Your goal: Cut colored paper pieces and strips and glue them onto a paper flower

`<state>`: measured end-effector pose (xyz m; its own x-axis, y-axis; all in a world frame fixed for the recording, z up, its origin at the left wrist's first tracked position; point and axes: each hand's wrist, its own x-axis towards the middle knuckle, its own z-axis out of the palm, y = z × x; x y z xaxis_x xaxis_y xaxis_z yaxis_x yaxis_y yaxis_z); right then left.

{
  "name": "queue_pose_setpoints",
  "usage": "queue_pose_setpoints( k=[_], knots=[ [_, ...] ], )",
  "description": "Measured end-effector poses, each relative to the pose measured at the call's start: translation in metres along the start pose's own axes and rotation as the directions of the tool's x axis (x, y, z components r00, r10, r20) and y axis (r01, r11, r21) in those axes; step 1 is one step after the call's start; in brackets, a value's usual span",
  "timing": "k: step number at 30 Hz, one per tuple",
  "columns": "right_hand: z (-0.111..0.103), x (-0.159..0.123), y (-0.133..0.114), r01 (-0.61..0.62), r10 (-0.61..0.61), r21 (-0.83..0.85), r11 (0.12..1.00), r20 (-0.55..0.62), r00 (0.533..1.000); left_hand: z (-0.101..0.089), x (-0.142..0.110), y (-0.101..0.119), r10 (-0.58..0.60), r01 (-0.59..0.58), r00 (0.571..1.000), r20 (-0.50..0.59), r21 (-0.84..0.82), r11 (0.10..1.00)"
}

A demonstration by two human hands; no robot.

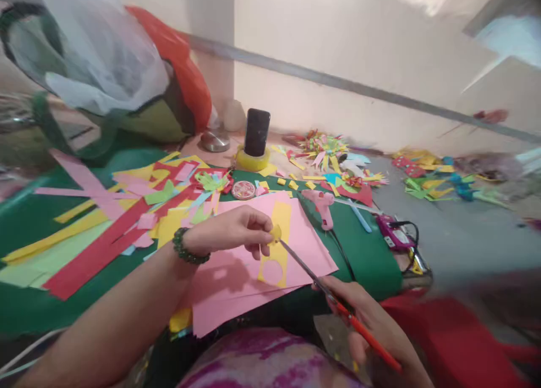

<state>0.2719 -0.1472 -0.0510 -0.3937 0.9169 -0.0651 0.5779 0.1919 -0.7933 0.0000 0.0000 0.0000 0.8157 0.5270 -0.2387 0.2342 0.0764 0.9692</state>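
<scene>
My left hand [249,230], with a dark beaded bracelet on its wrist, pinches a small yellow paper piece [276,232] between thumb and fingers. A pair of scissors [306,268] with red-orange handles is gripped in my right hand [359,315]; the blade tips meet the yellow piece's lower edge. Below both hands lie pink paper sheets [310,247]. On top of these is a yellow paper strip [282,216] with a round hole near its lower end.
Coloured paper strips [114,236] cover the left of the green surface [376,247]. A pink glue gun [322,205] stands right of the sheets, its cord trailing forward. Behind are a phone [257,132] on a yellow tape roll [252,160] and paper decorations [323,146].
</scene>
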Motion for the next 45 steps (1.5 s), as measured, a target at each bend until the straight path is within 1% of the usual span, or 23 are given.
queue_pose_setpoints(
  k=[4, 10, 16, 20, 24, 29, 35, 41, 45],
  knots=[
    [-0.001, 0.000, -0.001, -0.020, 0.019, 0.019, 1.000, 0.044, 0.999, -0.001, 0.001, 0.000, -0.006, 0.006, 1.000, 0.023, 0.006, 1.000],
    [-0.003, 0.000, -0.003, -0.043, 0.038, 0.080, 0.996, 0.067, 0.997, 0.000, 0.000, 0.000, -0.022, 0.020, 0.999, 0.041, 0.036, 0.999],
    [0.004, 0.004, -0.004, -0.019, 0.017, 0.077, 0.997, 0.023, 1.000, 0.002, 0.001, 0.000, -0.028, 0.028, 1.000, 0.003, -0.052, 0.998],
    [0.007, 0.006, -0.006, -0.046, 0.044, 0.075, 0.996, 0.030, 0.999, 0.002, 0.002, -0.002, -0.030, 0.027, 0.999, -0.020, -0.098, 0.995],
    [0.011, 0.005, -0.004, -0.060, 0.059, 0.094, 0.994, 0.011, 0.998, 0.003, 0.002, -0.002, -0.029, 0.026, 0.999, -0.025, -0.100, 0.995],
    [0.019, 0.003, 0.008, -0.031, 0.037, 0.153, 0.988, -0.036, 0.999, 0.004, 0.003, -0.002, -0.008, 0.003, 0.999, -0.044, -0.120, 0.993],
    [0.023, 0.001, 0.018, -0.037, 0.045, 0.198, 0.979, -0.034, 0.998, 0.004, 0.003, -0.003, 0.011, -0.017, 0.999, -0.053, -0.122, 0.992],
    [0.023, 0.000, 0.019, -0.033, 0.038, 0.223, 0.974, -0.020, 0.999, 0.003, 0.002, -0.003, 0.010, -0.016, 0.999, -0.048, -0.124, 0.992],
    [0.022, 0.001, 0.015, -0.031, 0.037, 0.192, 0.981, -0.027, 0.999, 0.003, 0.002, -0.002, 0.006, -0.010, 0.999, -0.040, -0.119, 0.993]
  ],
)
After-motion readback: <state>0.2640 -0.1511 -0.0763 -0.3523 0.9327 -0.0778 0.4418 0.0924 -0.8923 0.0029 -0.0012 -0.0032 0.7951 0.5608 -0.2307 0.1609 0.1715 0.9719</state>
